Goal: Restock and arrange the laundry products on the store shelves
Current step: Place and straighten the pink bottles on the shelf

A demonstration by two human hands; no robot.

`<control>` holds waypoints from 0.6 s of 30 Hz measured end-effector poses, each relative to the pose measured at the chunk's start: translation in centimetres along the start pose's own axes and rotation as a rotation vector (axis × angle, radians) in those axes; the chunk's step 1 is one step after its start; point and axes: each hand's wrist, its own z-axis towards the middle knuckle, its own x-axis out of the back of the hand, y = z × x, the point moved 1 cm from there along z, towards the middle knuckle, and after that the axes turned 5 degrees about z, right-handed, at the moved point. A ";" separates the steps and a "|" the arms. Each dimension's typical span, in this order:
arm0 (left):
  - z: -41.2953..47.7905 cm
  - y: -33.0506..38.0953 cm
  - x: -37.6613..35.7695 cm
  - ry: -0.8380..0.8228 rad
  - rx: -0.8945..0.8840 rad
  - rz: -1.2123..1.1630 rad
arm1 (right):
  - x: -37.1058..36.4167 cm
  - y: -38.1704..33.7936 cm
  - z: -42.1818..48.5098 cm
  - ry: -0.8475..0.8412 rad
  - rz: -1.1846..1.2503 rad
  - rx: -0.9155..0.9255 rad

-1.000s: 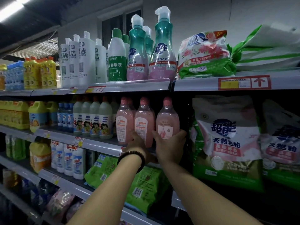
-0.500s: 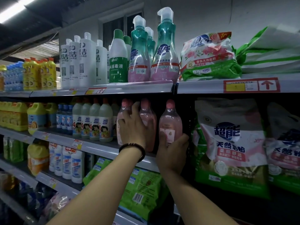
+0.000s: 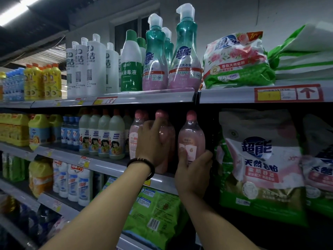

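Dim store; a ceiling tube light glares top-left. Lower shelves sink into shadow, edges bow with wide-angle distortion, and the right-hand bags are blurred.

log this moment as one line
step: arranging stock | left hand: grips middle pink bottle | right hand: holds right pink bottle, thumb on label | both: upright

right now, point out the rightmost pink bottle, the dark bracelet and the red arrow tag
rightmost pink bottle (image 3: 191, 138): head view, pink body above its label
dark bracelet (image 3: 140, 159): head view, top of the band
red arrow tag (image 3: 288, 93): head view, white middle panel
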 end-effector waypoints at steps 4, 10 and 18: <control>0.6 -0.9 0.6 -0.004 0.192 -0.295 | 0.1 -0.1 -0.1 -0.004 0.006 -0.001; 1.5 -2.5 1.3 -0.198 0.266 -0.477 | -0.1 0.0 0.0 -0.011 0.006 -0.008; 2.6 0.5 1.4 -0.191 0.327 -0.136 | 0.0 0.1 -0.1 -0.019 0.040 0.002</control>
